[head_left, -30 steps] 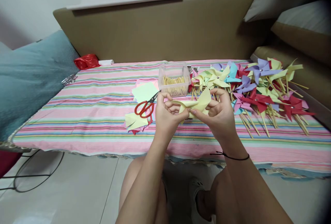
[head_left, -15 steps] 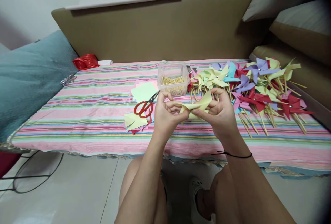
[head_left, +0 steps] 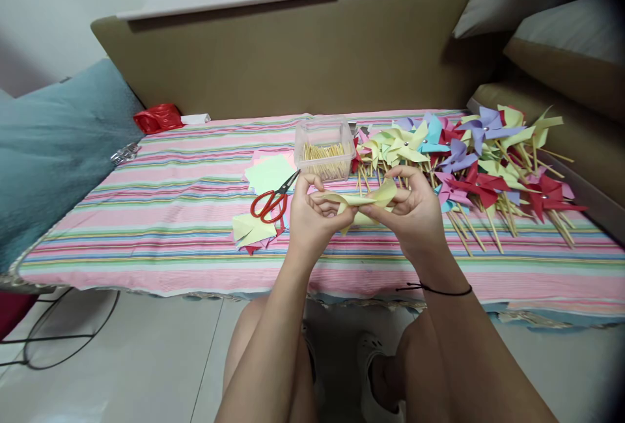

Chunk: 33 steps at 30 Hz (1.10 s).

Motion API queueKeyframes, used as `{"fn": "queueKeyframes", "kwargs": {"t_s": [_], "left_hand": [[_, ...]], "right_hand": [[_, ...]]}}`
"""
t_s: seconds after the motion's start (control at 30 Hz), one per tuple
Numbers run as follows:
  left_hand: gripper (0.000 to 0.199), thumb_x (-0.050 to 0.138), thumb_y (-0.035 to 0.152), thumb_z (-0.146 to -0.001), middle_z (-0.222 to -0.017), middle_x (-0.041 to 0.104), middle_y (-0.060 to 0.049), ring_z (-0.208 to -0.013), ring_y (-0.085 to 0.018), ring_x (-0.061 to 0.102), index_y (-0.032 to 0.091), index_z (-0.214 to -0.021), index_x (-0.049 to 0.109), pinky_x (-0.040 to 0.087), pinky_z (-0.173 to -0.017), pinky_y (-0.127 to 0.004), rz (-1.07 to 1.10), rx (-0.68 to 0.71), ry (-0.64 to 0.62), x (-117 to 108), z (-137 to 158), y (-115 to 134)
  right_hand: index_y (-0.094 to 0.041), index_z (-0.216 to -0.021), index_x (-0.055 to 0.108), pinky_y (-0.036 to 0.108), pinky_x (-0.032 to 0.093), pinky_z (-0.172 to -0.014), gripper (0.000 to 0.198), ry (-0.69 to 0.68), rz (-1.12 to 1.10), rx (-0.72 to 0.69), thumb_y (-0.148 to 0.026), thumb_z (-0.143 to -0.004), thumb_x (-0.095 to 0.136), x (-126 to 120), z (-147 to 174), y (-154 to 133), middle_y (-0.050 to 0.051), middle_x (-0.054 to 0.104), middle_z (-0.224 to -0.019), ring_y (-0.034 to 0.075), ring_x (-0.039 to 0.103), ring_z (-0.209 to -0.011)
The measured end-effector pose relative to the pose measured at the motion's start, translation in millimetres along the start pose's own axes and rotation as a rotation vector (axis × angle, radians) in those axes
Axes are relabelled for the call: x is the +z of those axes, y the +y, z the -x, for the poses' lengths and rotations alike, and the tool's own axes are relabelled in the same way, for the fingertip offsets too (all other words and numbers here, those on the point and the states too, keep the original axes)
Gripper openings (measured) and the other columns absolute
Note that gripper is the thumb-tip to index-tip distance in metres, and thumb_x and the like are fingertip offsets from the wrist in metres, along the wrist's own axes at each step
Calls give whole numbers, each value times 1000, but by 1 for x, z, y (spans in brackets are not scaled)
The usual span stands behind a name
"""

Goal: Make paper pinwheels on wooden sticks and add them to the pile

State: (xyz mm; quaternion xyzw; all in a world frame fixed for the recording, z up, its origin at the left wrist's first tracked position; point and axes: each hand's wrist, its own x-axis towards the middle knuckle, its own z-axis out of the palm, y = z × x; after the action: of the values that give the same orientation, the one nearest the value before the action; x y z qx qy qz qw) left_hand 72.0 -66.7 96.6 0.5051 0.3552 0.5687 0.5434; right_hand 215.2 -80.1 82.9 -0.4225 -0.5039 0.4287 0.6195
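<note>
Between my two hands is a yellow paper pinwheel [head_left: 355,201], its corners curled in toward the middle and no stick visible on it. My left hand [head_left: 315,218] pinches its left side, thumb near the centre. From the right, my right hand [head_left: 413,211] grips the folded paper with its thumb also at the middle. Just left of my left hand lie red-handled scissors [head_left: 269,207], resting on cut paper squares [head_left: 254,229]. Beyond my hands stands a clear plastic box [head_left: 326,150] holding many thin wooden sticks [head_left: 327,159].
Finished pinwheels [head_left: 481,182] on sticks are heaped at the right. Pale green paper sheets [head_left: 271,173] lie left of the box. A red plastic bag [head_left: 159,118] sits at the far left on the striped cloth [head_left: 161,215], before the sofa back [head_left: 273,58].
The paper's right-hand corner, which stood up between my hands, has curled over lower toward the middle. Both hands stay in nearly the same place; the view has shifted slightly.
</note>
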Motion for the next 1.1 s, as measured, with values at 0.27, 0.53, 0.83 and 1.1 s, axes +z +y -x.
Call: {"fn": "queueKeyframes", "kwargs": {"t_s": [0.27,0.53,0.83,1.1], "left_hand": [[53,75,17,-58,-64,63,6,-53,-12,63,24,-87,31,49,-50,-20,-7,-50,70,-5,-3,-3],[54,72,18,-62,-65,61,7,-51,-10,62,24,-98,33,47,-53,-20,10,-67,94,-6,-6,-5],[67,80,21,-56,-62,63,6,-53,-11,62,23,-103,33,48,-55,-22,8,-115,86,-7,-5,-7],[56,77,24,-62,-56,61,7,-50,-10,59,21,-102,38,45,-53,-19,-6,-150,127,-5,-3,-7]], "right_hand": [[-29,-111,37,35,60,-67,67,-34,-35,47,-36,-61,81,1,-3,4,-1,68,-83,24,71,-83],[-28,-117,35,41,60,-71,77,7,-98,148,-37,-58,83,2,-6,10,2,71,-88,25,71,-84],[-26,-117,36,40,59,-70,83,10,-165,221,-38,-52,85,3,-6,8,3,73,-85,27,71,-85],[-26,-119,35,38,58,-63,83,-20,-125,226,-39,-53,84,4,-6,8,1,71,-77,25,71,-73]]}}
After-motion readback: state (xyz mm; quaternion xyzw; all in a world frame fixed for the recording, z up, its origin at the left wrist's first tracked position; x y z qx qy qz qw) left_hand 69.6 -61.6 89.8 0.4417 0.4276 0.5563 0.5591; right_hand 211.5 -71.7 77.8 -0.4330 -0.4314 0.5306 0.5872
